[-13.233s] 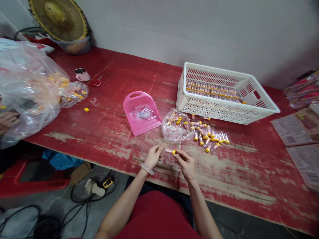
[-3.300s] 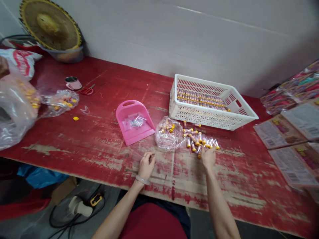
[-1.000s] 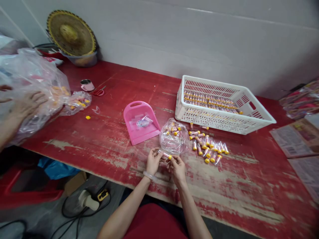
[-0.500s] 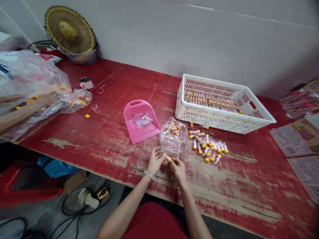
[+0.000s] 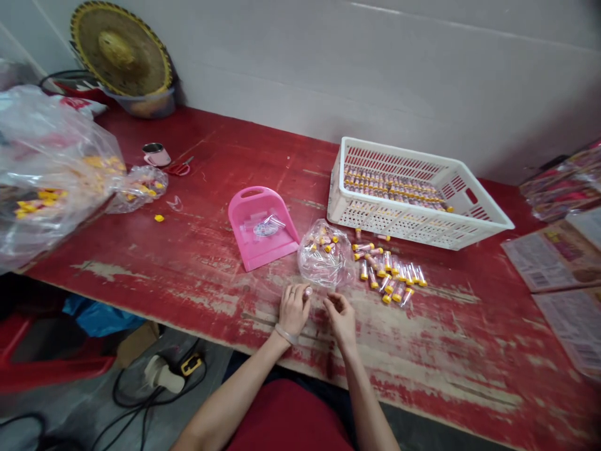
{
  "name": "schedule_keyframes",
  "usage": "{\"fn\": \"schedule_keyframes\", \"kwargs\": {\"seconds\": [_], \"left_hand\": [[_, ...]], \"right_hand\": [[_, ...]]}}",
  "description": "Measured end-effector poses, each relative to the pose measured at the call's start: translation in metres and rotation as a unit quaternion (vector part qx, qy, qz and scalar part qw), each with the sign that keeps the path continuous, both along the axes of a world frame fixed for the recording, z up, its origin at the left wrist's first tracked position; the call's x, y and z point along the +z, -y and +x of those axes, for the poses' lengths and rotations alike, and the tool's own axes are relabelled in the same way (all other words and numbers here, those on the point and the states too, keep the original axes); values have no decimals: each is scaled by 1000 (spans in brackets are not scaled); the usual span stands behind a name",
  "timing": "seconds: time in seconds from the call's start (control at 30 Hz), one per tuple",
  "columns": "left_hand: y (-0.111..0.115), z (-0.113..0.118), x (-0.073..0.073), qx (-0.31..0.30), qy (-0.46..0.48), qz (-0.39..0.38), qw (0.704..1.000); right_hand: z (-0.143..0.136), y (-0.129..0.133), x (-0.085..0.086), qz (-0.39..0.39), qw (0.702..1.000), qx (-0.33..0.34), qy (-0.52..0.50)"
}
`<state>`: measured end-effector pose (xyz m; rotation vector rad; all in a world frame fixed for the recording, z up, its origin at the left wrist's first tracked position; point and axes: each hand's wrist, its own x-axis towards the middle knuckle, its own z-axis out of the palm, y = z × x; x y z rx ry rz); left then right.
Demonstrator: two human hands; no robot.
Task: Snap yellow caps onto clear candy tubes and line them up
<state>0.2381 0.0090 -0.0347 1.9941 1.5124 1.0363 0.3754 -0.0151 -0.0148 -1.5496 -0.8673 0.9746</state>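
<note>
My left hand is closed on a small clear tube just in front of a plastic bag of tubes. Its yellow cap does not show now. To the right, my right hand is apart from the left, with thumb and fingertips brought together; whether anything is between them is too small to tell. Yellow-capped tubes lie loose right of the bag. A pink dustpan-like tray with clear pieces on it sits left of the bag.
Behind the loose tubes stands a white crate holding rows of tubes. Large bags with yellow caps, a pink mug, red scissors and a round woven hat are at the left. Printed packages lie at the right.
My hands have moved apart, and the tube has turned in my left hand, its yellow cap no longer showing. Another person's arm at the left has gone out of view.
</note>
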Motion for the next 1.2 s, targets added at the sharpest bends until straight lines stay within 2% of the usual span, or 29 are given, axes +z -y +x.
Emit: {"fn": "schedule_keyframes", "kwargs": {"seconds": [0.13,0.23,0.33,0.5,0.7,0.8,0.93,1.03,1.2], "left_hand": [[3,-1,-6,-8,-30,-25,999],[7,-4,-8,23,-35,-41,998],[11,-9,-5,45,-12,-47,998],[13,-11,2,14,-23,-64,998],[12,-6,9,5,-50,-62,997],[12,-4,8,-2,-81,-85,993],[10,-6,2,-5,-107,-65,992],[11,-5,-1,3,-129,-84,988],[12,-3,0,-6,-128,-85,988]], "right_hand": [[-17,-8,7,45,989,106,89],[-27,-13,8,73,972,160,153],[-31,-11,6,86,966,139,202],[-36,-4,-5,60,963,98,242],[-36,3,-5,56,950,112,286],[-33,4,-6,16,937,118,328],[-33,0,-9,-7,919,107,380],[-33,-2,-11,-12,913,124,389],[-29,-1,-19,-13,916,108,387]]}}
